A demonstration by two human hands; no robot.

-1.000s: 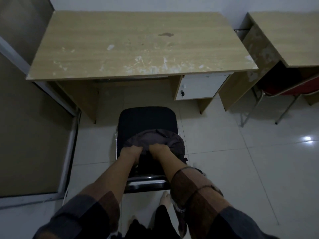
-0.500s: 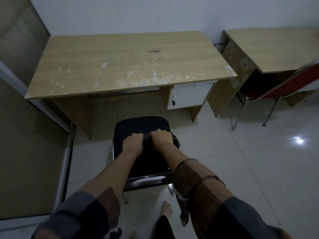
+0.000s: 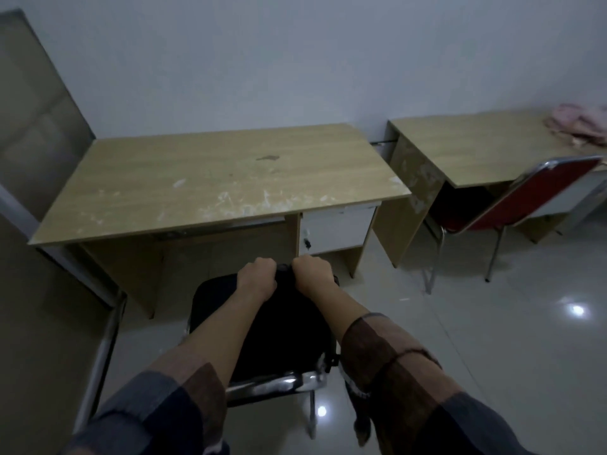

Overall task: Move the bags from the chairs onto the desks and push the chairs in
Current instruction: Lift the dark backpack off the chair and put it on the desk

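Both hands' grips hold the dark bag above the black chair.

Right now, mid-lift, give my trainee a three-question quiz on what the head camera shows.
1. True or false: both the left hand and right hand grip the dark bag.
2. Which chair already sits tucked at a desk? A) black chair B) red chair
3. What lies on the right desk?

Key: 1 true. 2 B. 3 a pink cloth bundle; whether it is a bag is unclear.
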